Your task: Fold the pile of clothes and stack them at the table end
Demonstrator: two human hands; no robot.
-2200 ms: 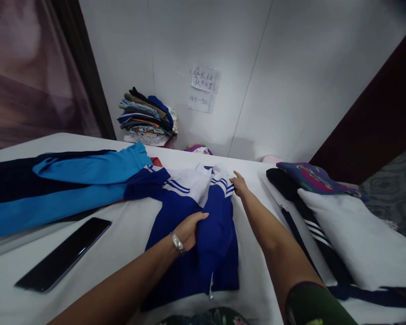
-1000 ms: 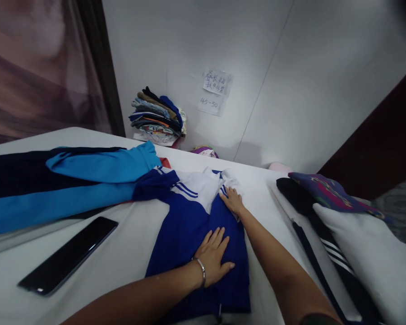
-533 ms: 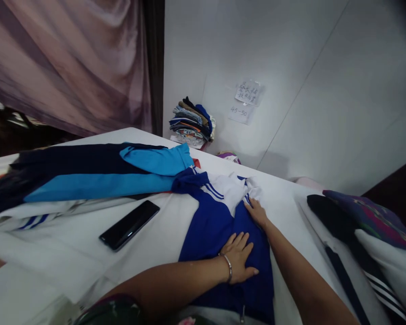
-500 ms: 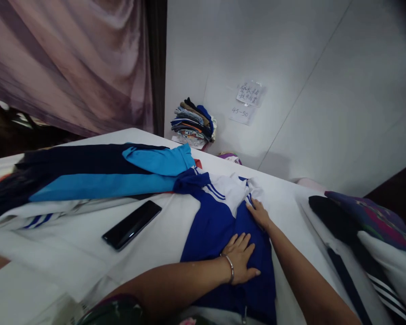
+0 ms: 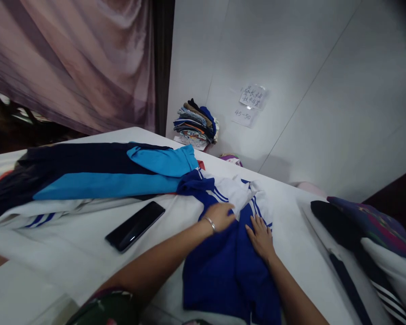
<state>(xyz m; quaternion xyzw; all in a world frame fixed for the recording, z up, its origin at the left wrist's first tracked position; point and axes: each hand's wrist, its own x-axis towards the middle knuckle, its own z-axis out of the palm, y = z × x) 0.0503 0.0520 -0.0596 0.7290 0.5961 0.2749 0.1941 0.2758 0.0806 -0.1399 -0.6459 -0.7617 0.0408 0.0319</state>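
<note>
A blue and white jacket (image 5: pixel 213 275) with striped shoulders lies spread on the white table in front of me. My right hand (image 5: pixel 261 237) rests on its right front below the shoulder stripes, fingers spread and flat, holding nothing. Over the left front, near the white chest part, is my left hand (image 5: pixel 220 217), with a bracelet at the wrist. Its fingers are bent, somewhat blurred, and point right toward the front edge; whether they grip the cloth cannot be made out. The jacket's top left touches a dark and light-blue garment (image 5: pixel 104 185).
A black phone (image 5: pixel 135 226) lies left of the jacket on the white table (image 5: pixel 291 212). Dark and white clothes (image 5: pixel 345 234) lie at the right. A folded clothes stack (image 5: pixel 196 124) stands beyond the far edge, near paper notes (image 5: pixel 248 106) on the wall. A curtain (image 5: pixel 71 63) hangs at left.
My left hand has moved up and slightly left, from flat on the jacket's lower body to its upper front. My right hand has slid a little down from the shoulder. The jacket's lower part lies straighter.
</note>
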